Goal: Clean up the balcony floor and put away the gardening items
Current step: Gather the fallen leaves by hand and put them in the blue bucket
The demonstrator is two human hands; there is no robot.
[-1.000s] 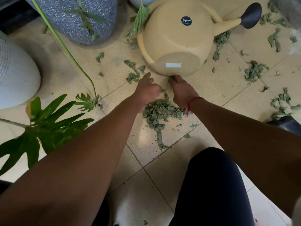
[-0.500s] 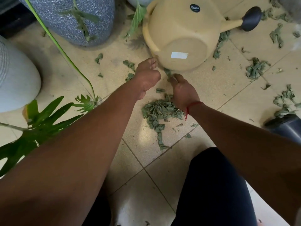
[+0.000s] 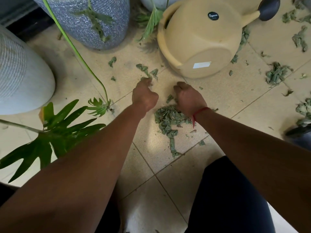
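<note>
Torn green leaf scraps litter the beige tiled floor, and a gathered pile (image 3: 168, 118) lies between my forearms. My left hand (image 3: 144, 96) has its fingers curled, and the fingertips pinch a few leaf scraps (image 3: 147, 76) just beyond the pile. My right hand (image 3: 188, 98), with a red thread at the wrist, rests its heel on the pile's far edge. Its fingers are curled under and no leaves show in them. A beige watering can (image 3: 202, 39) lies tipped on its side just past both hands, its black spout head (image 3: 269, 8) pointing right.
A blue speckled pot (image 3: 87, 19) stands at the back left and a white ribbed pot (image 3: 20, 73) at the left edge. Broad plant leaves (image 3: 55, 132) hang over the floor on the left. More leaf clumps (image 3: 276, 74) lie to the right, beside a dark object (image 3: 299, 133). My dark-clothed knee (image 3: 227, 199) is below.
My left hand drew back from beside the watering can's base and curled its fingers on scraps. My right hand's fingers curled in. The view shifted slightly.
</note>
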